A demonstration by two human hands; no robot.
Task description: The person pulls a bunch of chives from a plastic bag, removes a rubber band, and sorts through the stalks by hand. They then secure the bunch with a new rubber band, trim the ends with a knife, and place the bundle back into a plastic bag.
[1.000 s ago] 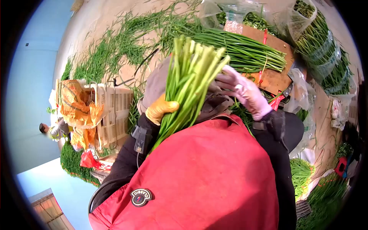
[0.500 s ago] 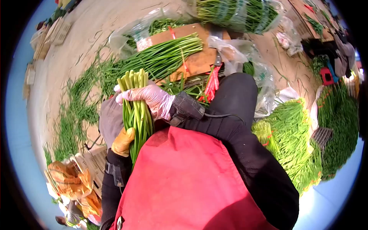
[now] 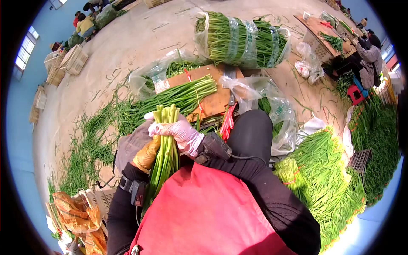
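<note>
A bunch of long green stalks [image 3: 167,148], chive-like with pale cut ends pointing up, is held upright in front of my red apron [image 3: 208,212]. My right hand [image 3: 180,132], in a thin pinkish-white glove, wraps round it near the top. Just below, my left hand [image 3: 146,155] in a yellow-orange glove grips its left side; some of those fingers are hidden. Beyond my hands, a larger bundle of green stalks [image 3: 178,97] tied with a band lies on a brown board [image 3: 216,98]. A knife [image 3: 231,98] and red ties [image 3: 228,122] lie to its right.
A plastic-wrapped roll of greens [image 3: 242,40] lies ahead. Stacked green bundles [image 3: 327,170] are at right, beside a dark crate [image 3: 360,160]. Loose trimmings [image 3: 91,140] cover the floor at left. An orange bag [image 3: 76,212] is lower left. A person [image 3: 369,59] sits at far right.
The view has tilted up, showing more of the room ahead. My left hand has moved up along the stalks, closer to my right hand.
</note>
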